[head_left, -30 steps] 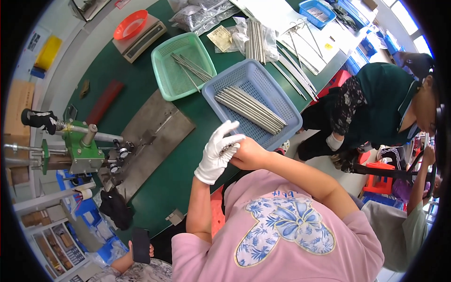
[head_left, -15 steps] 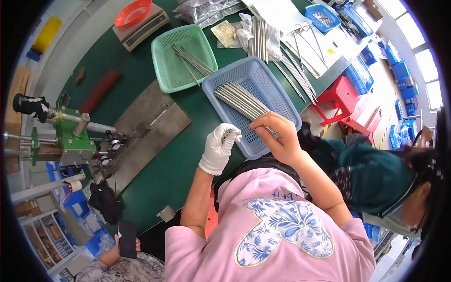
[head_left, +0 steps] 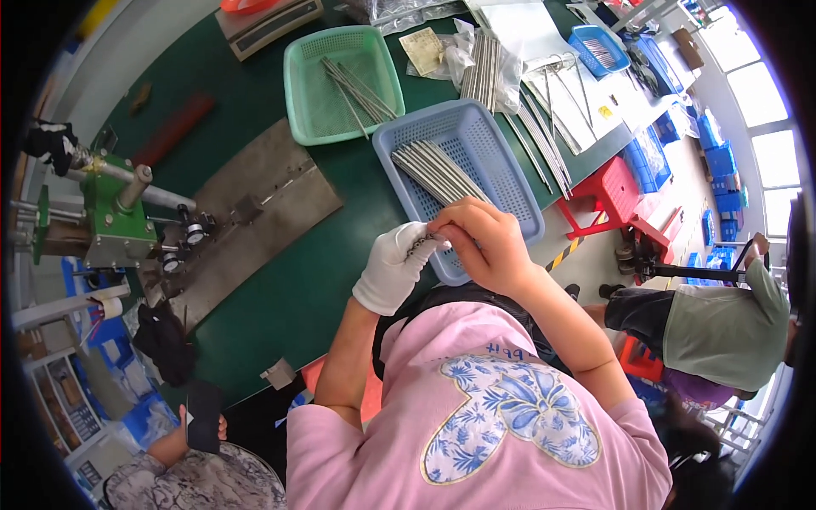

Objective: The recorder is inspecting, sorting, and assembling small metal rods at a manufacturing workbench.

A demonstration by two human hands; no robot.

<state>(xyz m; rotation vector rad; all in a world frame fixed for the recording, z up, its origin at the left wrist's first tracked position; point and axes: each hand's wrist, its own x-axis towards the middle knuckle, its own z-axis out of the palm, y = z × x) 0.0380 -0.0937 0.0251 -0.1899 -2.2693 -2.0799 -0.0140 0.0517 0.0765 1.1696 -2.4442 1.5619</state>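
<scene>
Both hands, gloved left hand (head_left: 395, 268) and right hand (head_left: 484, 242), seemingly pinch thin rods (head_left: 422, 244) (over blue basket (head_left: 510, 183)).

Blue perforated plastic basket (head_left: 501, 183) on green table, near edge, holds bundle of thin grey metal rods (head_left: 438, 170) lying flat, diagonal, roughly parallel. Small dark metal piece (head_left: 422, 245) pinched between white-gloved left hand (head_left: 393, 268) and bare right hand (head_left: 484, 246), over basket's near corner; detail too small to tell
</scene>
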